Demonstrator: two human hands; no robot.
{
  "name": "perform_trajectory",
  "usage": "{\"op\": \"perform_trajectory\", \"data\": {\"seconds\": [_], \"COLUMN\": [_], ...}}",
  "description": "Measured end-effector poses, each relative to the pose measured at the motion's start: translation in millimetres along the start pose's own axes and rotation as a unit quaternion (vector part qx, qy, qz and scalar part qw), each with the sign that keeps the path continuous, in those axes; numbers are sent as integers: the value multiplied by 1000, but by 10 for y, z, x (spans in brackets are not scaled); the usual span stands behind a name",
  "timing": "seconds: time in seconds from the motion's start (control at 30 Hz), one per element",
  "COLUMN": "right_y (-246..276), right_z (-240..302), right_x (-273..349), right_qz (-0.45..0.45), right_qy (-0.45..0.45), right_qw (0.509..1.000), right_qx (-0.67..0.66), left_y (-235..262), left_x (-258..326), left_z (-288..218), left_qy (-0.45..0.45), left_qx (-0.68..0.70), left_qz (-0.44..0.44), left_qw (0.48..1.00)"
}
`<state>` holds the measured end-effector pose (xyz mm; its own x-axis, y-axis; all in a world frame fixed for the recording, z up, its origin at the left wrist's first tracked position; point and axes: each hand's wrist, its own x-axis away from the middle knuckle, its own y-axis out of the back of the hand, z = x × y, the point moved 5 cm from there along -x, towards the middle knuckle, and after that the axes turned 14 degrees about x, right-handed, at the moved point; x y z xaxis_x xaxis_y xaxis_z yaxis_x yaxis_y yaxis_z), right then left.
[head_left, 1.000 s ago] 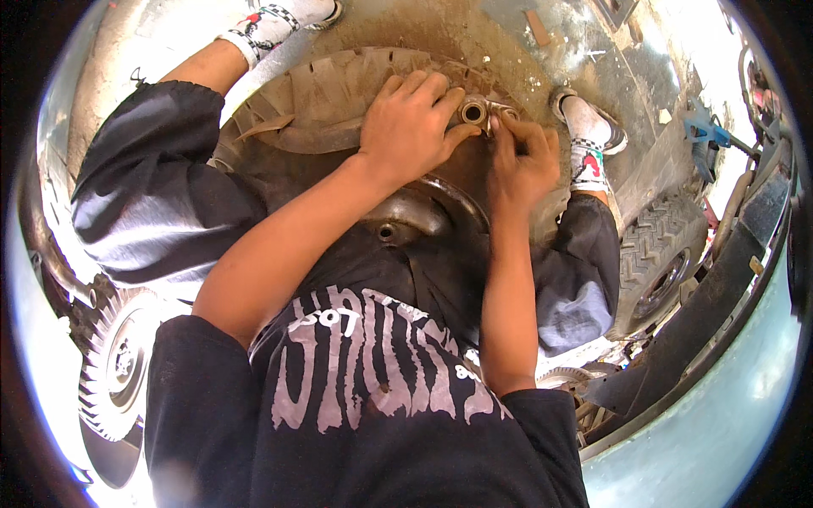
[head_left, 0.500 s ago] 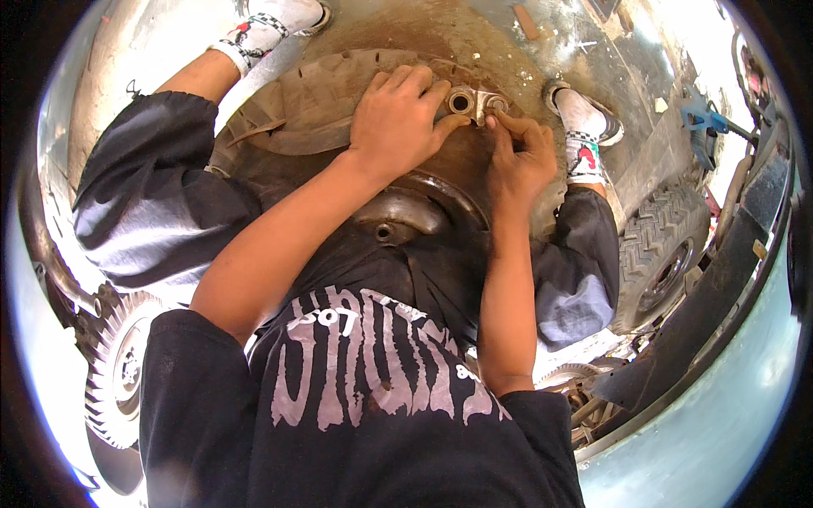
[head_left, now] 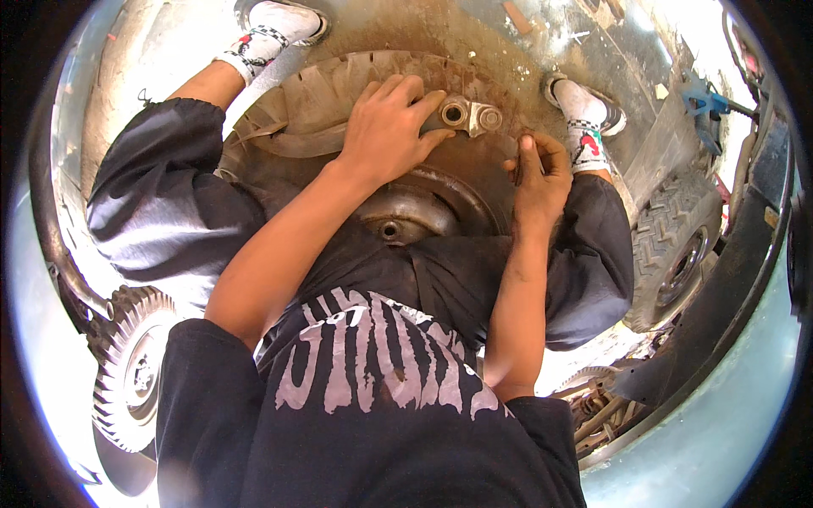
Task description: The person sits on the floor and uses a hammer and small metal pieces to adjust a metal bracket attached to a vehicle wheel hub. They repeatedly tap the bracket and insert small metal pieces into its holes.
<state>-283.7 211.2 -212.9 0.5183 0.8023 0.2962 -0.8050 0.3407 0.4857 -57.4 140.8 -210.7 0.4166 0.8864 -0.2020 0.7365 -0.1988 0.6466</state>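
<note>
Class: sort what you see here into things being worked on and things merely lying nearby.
In hand: left hand pressing on worn tyre; metal fitting at its fingertips; right hand on the rusty rim.

Lying about: small wheel, treaded wheel, blue tool.

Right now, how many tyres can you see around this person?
3: a large worn tyre under the left hand, a small treaded one at lower left, another at right. More may be hidden.
</note>
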Motion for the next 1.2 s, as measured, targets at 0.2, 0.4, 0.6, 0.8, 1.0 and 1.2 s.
{"op": "perform_trajectory", "data": {"seconds": [0.2, 0.4, 0.6, 0.8, 1.0, 1.2], "right_y": [15, -145, -199, -368, -431, -459], "right_z": [-103, 19, 96, 337, 331, 290], "right_x": [68, 55, 86, 261, 297, 250], "right_qz": [5, 41, 94, 115, 139, 137], "right_qy": [-69, -44, -17, -1, -14, 16], "right_qw": [994, 986, 982, 978, 963, 968], "right_qx": [-86, -155, -163, -174, -228, -209], "left_y": [2, 187, 259, 187, 129, 133], "left_x": [31, 45, 58, -57, 23, 19], "left_z": [-62, -186, -379, -402, -310, -271], "left_qy": [0, -23, 36, 144, 233, 245], "left_qx": [-21, 21, 214, 368, 426, 454], "left_qz": [11, -26, -46, 10, 8, 7], "left_qw": [1000, 999, 975, 919, 874, 856]}}
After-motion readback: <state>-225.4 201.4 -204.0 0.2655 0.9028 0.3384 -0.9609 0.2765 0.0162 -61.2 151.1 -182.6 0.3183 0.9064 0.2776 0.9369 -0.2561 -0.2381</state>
